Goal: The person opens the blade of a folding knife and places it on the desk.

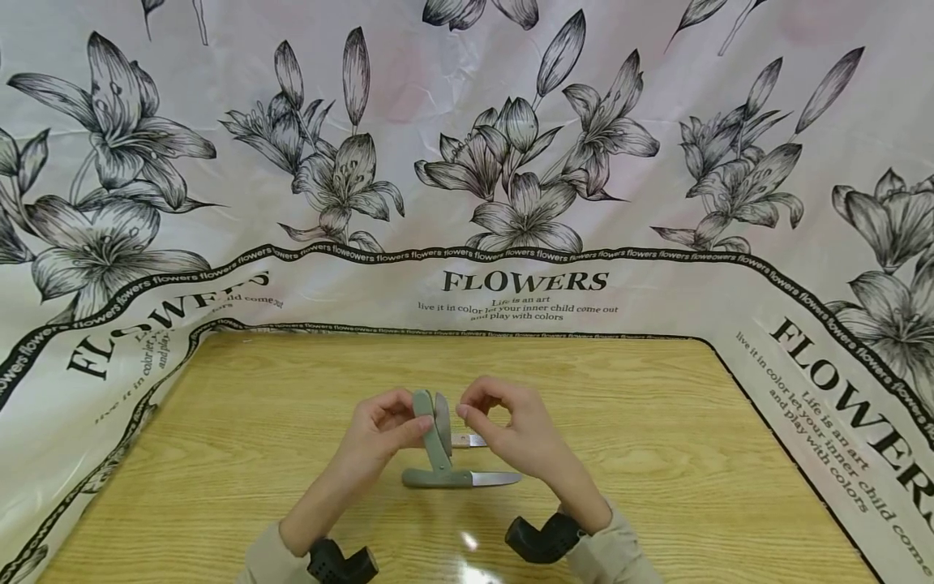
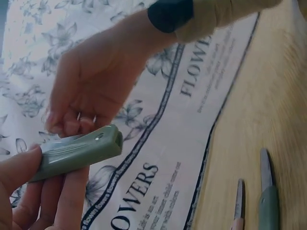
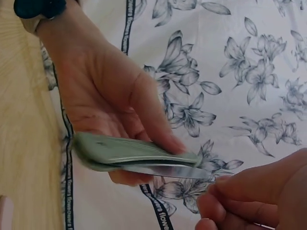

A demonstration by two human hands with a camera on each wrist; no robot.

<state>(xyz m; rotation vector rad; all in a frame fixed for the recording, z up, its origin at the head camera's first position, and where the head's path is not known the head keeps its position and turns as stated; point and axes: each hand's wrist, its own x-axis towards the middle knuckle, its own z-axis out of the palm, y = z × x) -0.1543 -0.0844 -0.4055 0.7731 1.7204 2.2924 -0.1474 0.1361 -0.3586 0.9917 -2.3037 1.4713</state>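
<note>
My left hand [image 1: 383, 426] holds a green folding knife [image 1: 434, 430] by its handle, raised over the table with the handle nearly upright. Its steel blade [image 3: 163, 170] is swung partly out of the handle's slot. My right hand [image 1: 521, 426] is just right of the blade, thumb and forefinger curled together into a loop. A small gap shows between those fingertips and the blade in the head view; in the right wrist view they overlap its tip. Below the held knife lies a green-handled knife [image 1: 438, 479], blade pointing right.
A smaller knife with a light pinkish handle [image 1: 461, 440] lies farther back, partly hidden behind the hands. The wood-grain tabletop [image 1: 620, 389] is bordered at the back and sides by a white floral cloth [image 1: 350, 296]. Both wrists carry black bands with camera mounts [image 1: 543, 539].
</note>
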